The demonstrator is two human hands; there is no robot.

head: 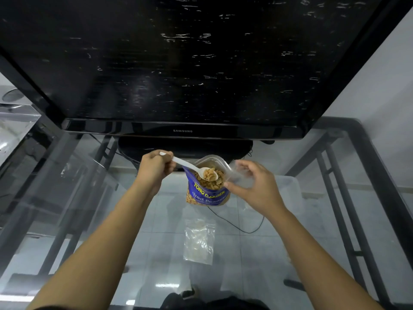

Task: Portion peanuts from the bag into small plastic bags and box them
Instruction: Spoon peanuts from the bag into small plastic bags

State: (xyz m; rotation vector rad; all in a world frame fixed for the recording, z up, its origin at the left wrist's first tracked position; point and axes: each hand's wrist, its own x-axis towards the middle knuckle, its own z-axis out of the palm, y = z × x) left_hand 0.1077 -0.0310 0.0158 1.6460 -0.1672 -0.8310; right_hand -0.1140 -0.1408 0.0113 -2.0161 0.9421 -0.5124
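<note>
1. The left hand (155, 167), just left of the frame's centre, is gripping the handle of a white plastic spoon (192, 167) with curled fingers.
2. The spoon's bowl is sitting heaped with peanuts (211, 174) right over the open mouth of the blue peanut bag (206, 191), which is standing upright at the centre of the frame on the glass counter (290, 231).
3. More peanuts are showing inside the bag's opening, under and around the spoon bowl.
4. The right hand (257, 186), just right of the bag, is pinching a small clear plastic bag (240, 173) between thumb and fingers; its mouth is lying beside the peanut bag's rim.
5. A second small plastic bag (199, 241) is lying flat on the counter below the peanut bag, lower centre of the frame, well apart from both hands; it appears to be holding pale contents, though these are hard to make out.
6. A black television (178, 63) is filling the upper half of the frame, standing on the counter behind the peanut bag.
7. A translucent plastic box (290, 184) is showing through the glass at right of centre, below the counter surface.
</note>
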